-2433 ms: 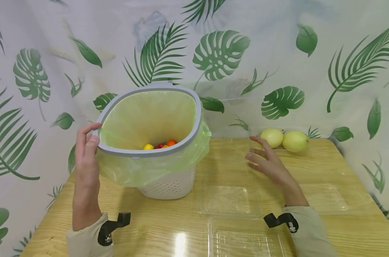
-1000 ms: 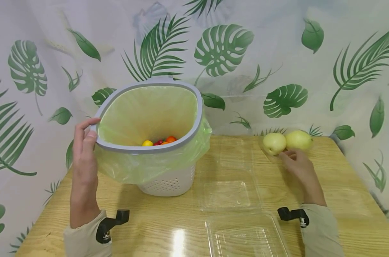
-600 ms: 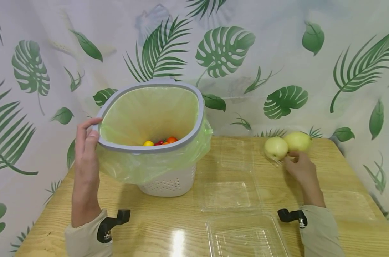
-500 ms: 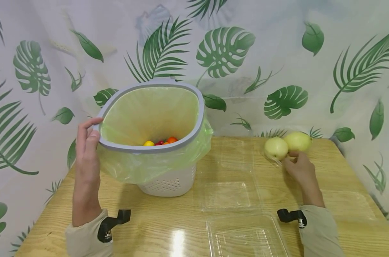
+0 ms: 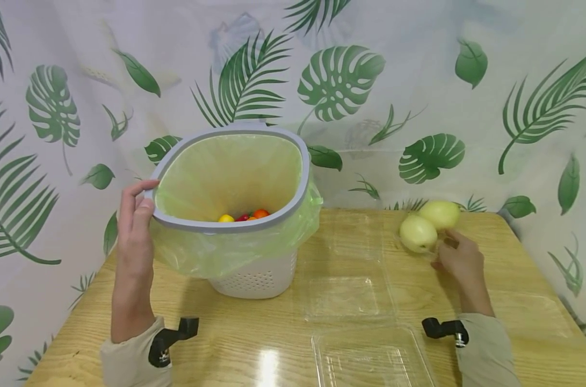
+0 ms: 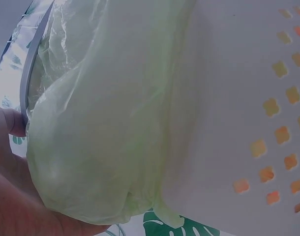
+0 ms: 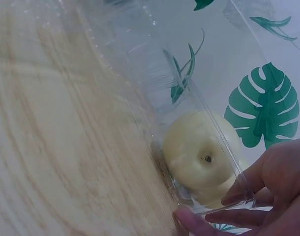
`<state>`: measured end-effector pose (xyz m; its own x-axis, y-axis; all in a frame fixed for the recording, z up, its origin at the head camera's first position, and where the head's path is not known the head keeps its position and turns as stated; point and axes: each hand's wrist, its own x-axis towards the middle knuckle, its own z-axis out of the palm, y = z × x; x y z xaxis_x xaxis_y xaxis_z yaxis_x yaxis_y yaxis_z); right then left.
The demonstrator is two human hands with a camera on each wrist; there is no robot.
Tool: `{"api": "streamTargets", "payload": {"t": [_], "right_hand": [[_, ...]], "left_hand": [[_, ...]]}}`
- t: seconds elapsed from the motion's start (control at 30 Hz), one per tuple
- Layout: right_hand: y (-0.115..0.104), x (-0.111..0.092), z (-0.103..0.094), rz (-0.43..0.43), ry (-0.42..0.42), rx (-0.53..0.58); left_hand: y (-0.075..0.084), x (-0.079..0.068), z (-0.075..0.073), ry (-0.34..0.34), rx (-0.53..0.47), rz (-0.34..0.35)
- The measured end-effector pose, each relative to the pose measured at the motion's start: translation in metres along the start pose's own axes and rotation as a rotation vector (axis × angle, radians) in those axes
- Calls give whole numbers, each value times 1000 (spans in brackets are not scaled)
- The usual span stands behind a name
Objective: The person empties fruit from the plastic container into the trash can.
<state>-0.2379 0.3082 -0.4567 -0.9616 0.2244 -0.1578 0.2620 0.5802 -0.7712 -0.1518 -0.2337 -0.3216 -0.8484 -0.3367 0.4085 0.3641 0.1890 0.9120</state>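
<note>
My left hand (image 5: 134,252) grips the grey rim (image 5: 163,161) of a white perforated bin (image 5: 254,279) with thumb and fingers. A pale green plastic bag (image 5: 225,252) lines the bin and folds over its outside. Yellow, red and orange items (image 5: 260,213) lie inside, partly hidden by the front rim. Over on the right, my right hand (image 5: 463,263) pinches the edge of a clear plastic box (image 7: 209,115). Two pale yellow-green round fruits (image 5: 418,234) sit close together in this box; in the right wrist view the nearer one shows a dark blossom end.
Clear plastic containers stand on the wooden table (image 5: 234,344): one near the front (image 5: 365,360), another behind it (image 5: 343,295), and a third at the back (image 5: 357,236). A leaf-patterned cloth (image 5: 365,134) hangs behind the table.
My right hand has reached right and taken hold of the fruit box's edge. The box has turned, and the left fruit has come nearer. My left hand stays on the bin rim.
</note>
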Motion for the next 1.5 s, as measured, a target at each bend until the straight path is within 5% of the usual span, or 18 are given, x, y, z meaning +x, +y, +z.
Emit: {"api": "streamTargets", "payload": {"t": [0.27,0.67,0.93,1.5], "right_hand": [[-1,2,-7,42,-144,375],[0,4,-7,97,-267,574],[-3,8,-9,162,-397,819],[-8,2,-29,-12,-575,1051]], "left_hand": [[1,0,2,-5,6,-2],[1,-3,2,11,6,-23],[-1,-4,3,12,-1,-19],[-2,-4,3,5,-11,8]]}}
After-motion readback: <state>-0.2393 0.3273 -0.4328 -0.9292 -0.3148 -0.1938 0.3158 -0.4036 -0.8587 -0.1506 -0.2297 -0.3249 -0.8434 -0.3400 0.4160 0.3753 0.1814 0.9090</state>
